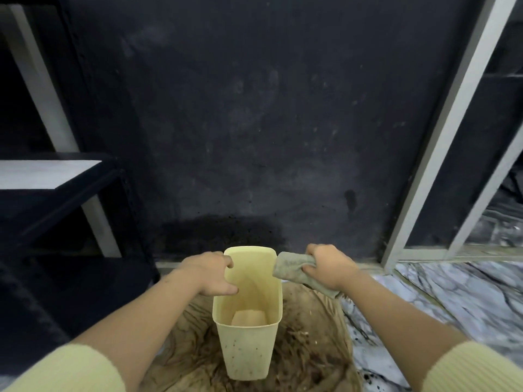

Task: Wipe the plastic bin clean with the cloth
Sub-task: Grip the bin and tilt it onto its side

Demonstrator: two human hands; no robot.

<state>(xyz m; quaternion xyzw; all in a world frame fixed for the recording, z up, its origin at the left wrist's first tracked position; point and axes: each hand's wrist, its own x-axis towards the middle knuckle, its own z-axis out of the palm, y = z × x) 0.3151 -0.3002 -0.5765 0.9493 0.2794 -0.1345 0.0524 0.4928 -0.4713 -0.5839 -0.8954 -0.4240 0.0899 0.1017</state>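
Observation:
A tall pale yellow plastic bin [247, 346] stands upright in the lower middle of the view, its mouth facing up toward me. Small dark specks dot its near outer wall. My left hand [209, 274] grips the bin's left rim, thumb inside and fingers over the edge. My right hand [328, 268] holds a bunched grey-green cloth [291, 265] just outside the bin's right rim, at its upper corner. The cloth's tail hangs down below my palm.
The bin rests over a brown sack or sheet [308, 355] strewn with dirt and dry plant debris. A marbled floor [441, 298] lies to the right. A dark wall [254, 123] stands ahead, dark shelving [53, 176] to the left, a grey metal frame [433, 154] to the right.

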